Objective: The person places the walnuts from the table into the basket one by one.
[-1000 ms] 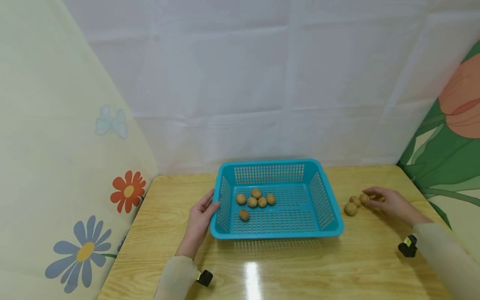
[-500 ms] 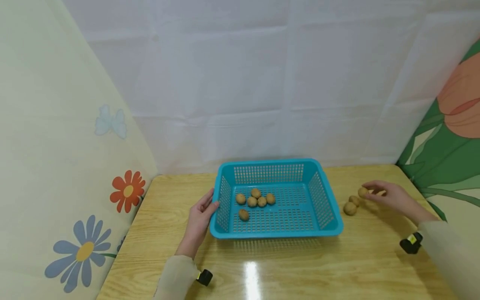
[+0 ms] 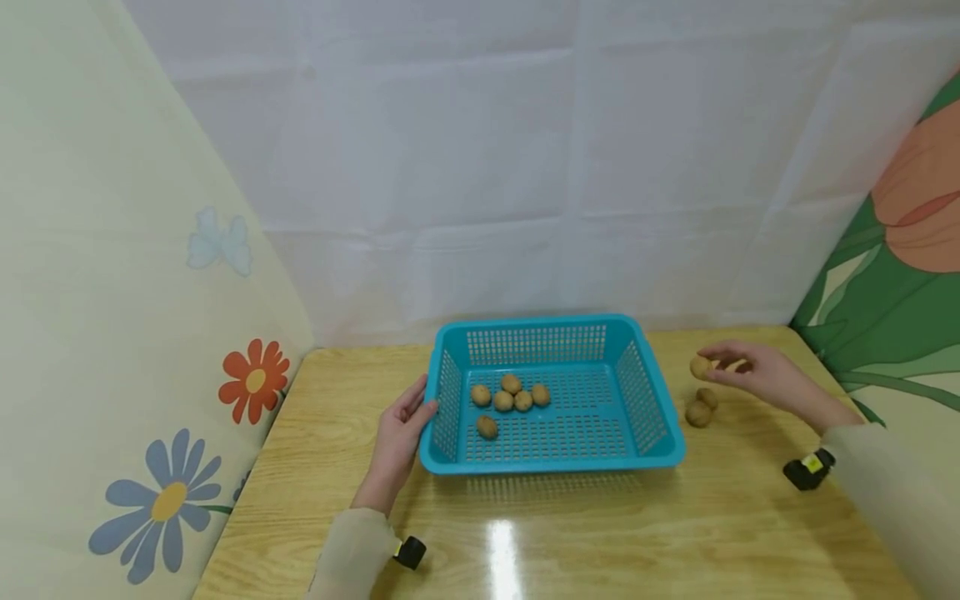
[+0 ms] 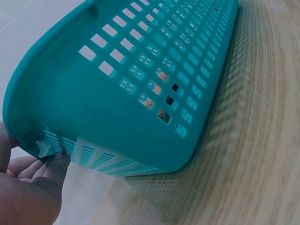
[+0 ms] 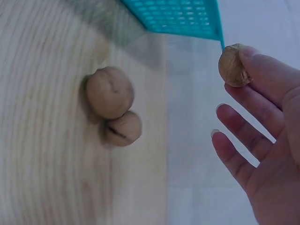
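Note:
A blue plastic basket with perforated sides sits on the table, several walnuts grouped in its left half. My left hand grips the basket's left rim, thumb over the edge and fingers against the outer wall; the left wrist view shows this hand at the basket's corner. Between thumb and index finger, my right hand pinches a walnut above the table, right of the basket. The other fingers of that hand are spread and touch nothing. Two more walnuts lie together on the table below.
The wooden table meets a white cloth backdrop behind the basket. Panels with painted flowers stand at the left and right. Each wrist wears a small black camera.
My right hand has picked a walnut up from beside the other two and carried it left, toward the basket. My left hand stays at the rim.

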A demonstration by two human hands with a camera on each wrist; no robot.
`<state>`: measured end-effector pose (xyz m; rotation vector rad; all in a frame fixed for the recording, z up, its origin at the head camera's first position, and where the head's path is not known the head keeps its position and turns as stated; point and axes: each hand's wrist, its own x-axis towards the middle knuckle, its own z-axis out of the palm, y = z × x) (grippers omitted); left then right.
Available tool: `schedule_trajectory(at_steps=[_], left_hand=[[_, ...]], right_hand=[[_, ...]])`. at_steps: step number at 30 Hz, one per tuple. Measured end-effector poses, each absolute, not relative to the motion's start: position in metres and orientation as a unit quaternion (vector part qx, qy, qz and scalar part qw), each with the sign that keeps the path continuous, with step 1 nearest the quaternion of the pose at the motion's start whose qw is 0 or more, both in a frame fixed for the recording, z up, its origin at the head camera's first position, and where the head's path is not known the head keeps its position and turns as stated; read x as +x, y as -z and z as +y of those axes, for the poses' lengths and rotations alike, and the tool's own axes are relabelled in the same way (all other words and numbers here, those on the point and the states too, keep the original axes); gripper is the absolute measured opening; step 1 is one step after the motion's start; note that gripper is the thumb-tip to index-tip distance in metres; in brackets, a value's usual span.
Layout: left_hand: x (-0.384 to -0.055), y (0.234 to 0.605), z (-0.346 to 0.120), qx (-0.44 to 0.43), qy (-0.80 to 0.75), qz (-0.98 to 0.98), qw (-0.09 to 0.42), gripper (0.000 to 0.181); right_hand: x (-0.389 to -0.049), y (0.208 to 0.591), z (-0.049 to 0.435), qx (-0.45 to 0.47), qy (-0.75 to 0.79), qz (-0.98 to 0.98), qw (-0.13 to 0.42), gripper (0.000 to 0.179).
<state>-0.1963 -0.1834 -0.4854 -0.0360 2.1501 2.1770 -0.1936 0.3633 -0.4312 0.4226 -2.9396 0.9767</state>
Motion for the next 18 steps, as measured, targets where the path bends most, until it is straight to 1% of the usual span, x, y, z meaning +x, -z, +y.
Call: schedule_trajectory(at_steps=[8, 18], left_hand=[[-0.196, 0.486, -0.185, -0.013, -0.714, 0.699, 0.040, 0.059], [-0.197, 0.488, -0.184, -0.007, -0.717, 0.696, 0.038, 0.059]], right_hand=[[-0.204, 0.409, 0.338, 0.154, -0.306, -0.939, 0.002, 0.041], [-0.229, 0.388, 0.293, 0.201, -0.312, -0.928, -0.038, 0.043]])
